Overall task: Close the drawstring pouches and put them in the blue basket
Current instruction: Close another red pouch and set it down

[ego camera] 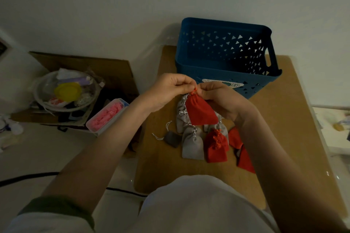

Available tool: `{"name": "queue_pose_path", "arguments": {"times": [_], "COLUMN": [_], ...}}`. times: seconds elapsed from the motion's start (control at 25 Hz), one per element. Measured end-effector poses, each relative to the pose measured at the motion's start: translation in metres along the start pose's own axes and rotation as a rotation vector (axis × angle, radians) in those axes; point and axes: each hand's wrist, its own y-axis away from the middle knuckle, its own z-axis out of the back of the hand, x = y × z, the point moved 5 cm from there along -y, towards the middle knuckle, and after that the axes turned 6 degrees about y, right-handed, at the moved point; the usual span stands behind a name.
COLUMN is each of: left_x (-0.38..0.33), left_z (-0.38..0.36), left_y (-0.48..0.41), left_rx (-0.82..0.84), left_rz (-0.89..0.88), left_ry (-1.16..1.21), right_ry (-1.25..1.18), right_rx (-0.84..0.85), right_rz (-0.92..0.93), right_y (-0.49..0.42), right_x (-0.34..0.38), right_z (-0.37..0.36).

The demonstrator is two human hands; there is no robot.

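Left hand [168, 91] and right hand [220, 100] both pinch a red pouch's [200, 110] cord (pouch hanging), near the basket [225, 73].

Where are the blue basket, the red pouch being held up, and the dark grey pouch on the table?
blue basket [262, 83]: head view, near wall.
red pouch [200, 111]: head view, middle of its cloth.
dark grey pouch [172, 138]: head view, its centre.

We see a blue basket [223, 49] pierced with a pattern of small triangles, and a brown table [280, 123]. The red pouch [201, 110] has orange strings; we also count light grey pouches [192, 146], more red pouches [216, 149] and a dark grey pouch [172, 138]. We also see a yellow lid [67, 91] and pink pieces [108, 114].
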Motion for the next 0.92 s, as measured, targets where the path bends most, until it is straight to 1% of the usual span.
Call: {"name": "queue_pose_path", "arguments": {"times": [0.12,0.28,0.36,0.4,0.48,0.56,0.64,0.72,0.8,0.84,0.92], "left_x": [-0.001,-0.004,-0.006,-0.007,-0.011,-0.018,-0.022,-0.016,-0.009,-0.008,-0.01], "left_z": [0.002,0.0,0.0,0.0,-0.001,-0.007,-0.017,-0.025,-0.028,-0.029,-0.033], "left_y": [0.0,-0.001,0.0,0.0,0.002,0.005,0.004,-0.002,-0.008,-0.009,-0.008], "left_rx": [-0.003,0.005,0.002,-0.001,-0.021,-0.059,-0.092,-0.119,-0.189,-0.215,-0.254], "left_rz": [0.013,-0.021,-0.03,-0.027,-0.058,-0.134,-0.176,-0.148,-0.154,-0.196,-0.371], "left_ry": [-0.051,-0.172,-0.205,-0.246,-0.454,-0.701,-0.848,-1.001,-1.163,-1.21,-1.244], "right_ry": [-0.06,-0.036,0.048,0.139,0.351,0.438,0.394,0.334,0.248,0.209,0.155], "right_rx": [-0.033,-0.067,-0.093,-0.107,-0.156,-0.224,-0.277,-0.308,-0.331,-0.338,-0.342], "right_rz": [-0.052,-0.031,-0.007,0.005,0.02,0.032,0.066,0.079,0.075,0.075,0.058], "right_y": [0.0,-0.002,-0.003,-0.004,-0.005,-0.007,-0.009,-0.014,-0.017,-0.018,-0.018], "right_x": [-0.001,-0.002,0.0,0.0,0.001,0.002,0.001,-0.005,-0.01,-0.011,-0.008], "right_z": [0.001,0.002,0.001,0.001,0.001,0.001,-0.002,-0.005,-0.003,0.0,0.008]}}
